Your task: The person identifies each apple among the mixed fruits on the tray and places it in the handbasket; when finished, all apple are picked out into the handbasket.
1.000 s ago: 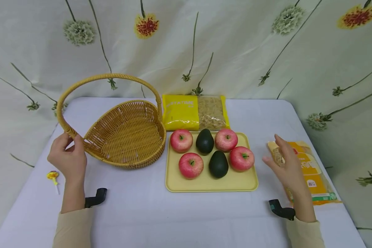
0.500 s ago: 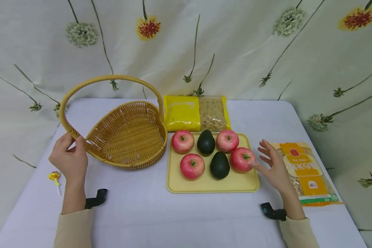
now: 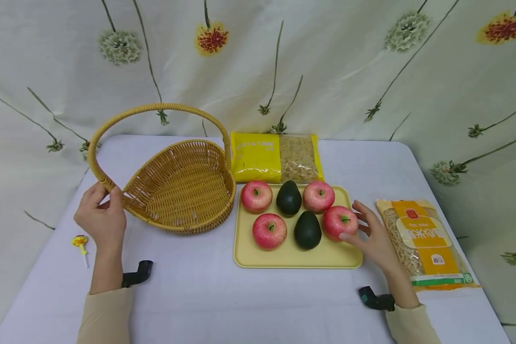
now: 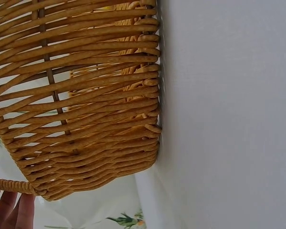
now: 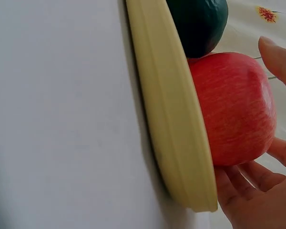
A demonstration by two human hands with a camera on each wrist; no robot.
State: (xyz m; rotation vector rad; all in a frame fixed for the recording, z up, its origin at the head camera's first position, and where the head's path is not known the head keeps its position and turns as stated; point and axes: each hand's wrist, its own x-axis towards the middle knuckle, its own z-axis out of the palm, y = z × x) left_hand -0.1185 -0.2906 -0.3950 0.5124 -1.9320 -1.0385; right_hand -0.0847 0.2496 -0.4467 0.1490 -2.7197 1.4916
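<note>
My left hand [image 3: 102, 215] pinches the lower left end of the arched handle of a wicker basket [image 3: 185, 191]. In the left wrist view, the fingertips [image 4: 25, 210] meet the wrapped handle beside the woven wall. My right hand [image 3: 373, 239] is around the right side of a red apple [image 3: 339, 222] on a yellow tray [image 3: 279, 258]. Its fingers reach behind the fruit, while the thumb [image 5: 279, 59] stands a little off it in the right wrist view. Other apples [image 3: 269, 231] and two dark avocados [image 3: 307, 230] share the tray.
A yellow pasta bag [image 3: 258, 157] lies behind the tray, close to the basket. Right of my right hand is an orange and clear food packet [image 3: 427, 243]. A lollipop [image 3: 80, 241] lies left of my left forearm. Flowered cloth [image 3: 335, 71] hangs behind the white table.
My right hand has moved left from over the orange packet to the rightmost apple, its fingers now around the fruit's side. The left hand keeps its hold on the basket handle.
</note>
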